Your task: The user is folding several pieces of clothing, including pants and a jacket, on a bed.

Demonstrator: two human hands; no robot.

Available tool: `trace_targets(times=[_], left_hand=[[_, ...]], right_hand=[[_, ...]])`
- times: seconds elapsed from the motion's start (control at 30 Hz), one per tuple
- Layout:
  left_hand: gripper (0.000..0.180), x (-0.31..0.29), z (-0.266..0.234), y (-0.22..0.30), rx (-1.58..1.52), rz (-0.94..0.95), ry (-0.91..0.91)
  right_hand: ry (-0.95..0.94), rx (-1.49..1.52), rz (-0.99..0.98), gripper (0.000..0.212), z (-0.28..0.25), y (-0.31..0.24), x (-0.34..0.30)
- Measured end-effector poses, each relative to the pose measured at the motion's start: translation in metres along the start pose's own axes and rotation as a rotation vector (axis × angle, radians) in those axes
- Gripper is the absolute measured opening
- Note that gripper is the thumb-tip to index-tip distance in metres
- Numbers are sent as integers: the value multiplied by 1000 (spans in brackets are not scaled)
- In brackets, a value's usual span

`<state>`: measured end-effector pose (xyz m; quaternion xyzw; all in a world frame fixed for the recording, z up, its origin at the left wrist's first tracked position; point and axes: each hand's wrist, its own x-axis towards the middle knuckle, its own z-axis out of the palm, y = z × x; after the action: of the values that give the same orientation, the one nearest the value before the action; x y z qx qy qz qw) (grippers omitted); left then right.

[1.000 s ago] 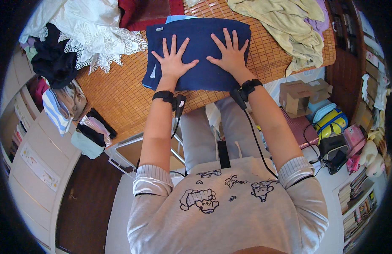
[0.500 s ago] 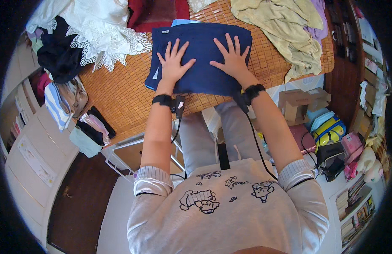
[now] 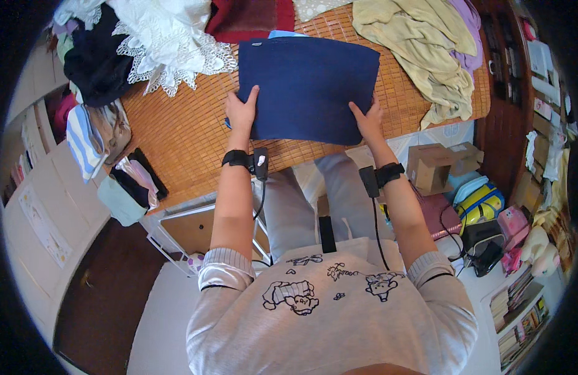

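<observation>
Woven mat (image 3: 176, 131) lay under navy cloth (image 3: 307, 87) | seemed soft, light, best side-held | left hand (image 3: 241, 114), right hand (image 3: 369, 122): fingers clasped its sides

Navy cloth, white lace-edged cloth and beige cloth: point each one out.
Navy cloth (image 3: 307, 89), head view: middle of its top face.
White lace-edged cloth (image 3: 167, 34), head view: its body above the lace.
Beige cloth (image 3: 421, 53), head view: its crumpled middle.

Matt navy cloth (image 3: 307, 87) looks smooth at twelve o'clock. White cloth (image 3: 164, 28) at eleven ends in openwork lace (image 3: 209, 61).
</observation>
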<state>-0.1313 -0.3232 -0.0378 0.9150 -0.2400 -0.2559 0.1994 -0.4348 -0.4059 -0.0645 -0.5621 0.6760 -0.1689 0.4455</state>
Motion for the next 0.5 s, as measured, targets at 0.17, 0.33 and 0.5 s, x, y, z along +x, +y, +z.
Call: trace_targets(times=[0.17,0.33,0.5], left_hand=[[64,-5,15,-45,-286,3,-96],[66,-59,-21,-31,-650,-378,-552],[48,-107,-49,-52,-788,-461,-649]], right_hand=[[-94,196,53,81,-3,-8,8],[-305,363,118,61,-34,-18,-7],[-342,145,30,39,-42,-19,-41]])
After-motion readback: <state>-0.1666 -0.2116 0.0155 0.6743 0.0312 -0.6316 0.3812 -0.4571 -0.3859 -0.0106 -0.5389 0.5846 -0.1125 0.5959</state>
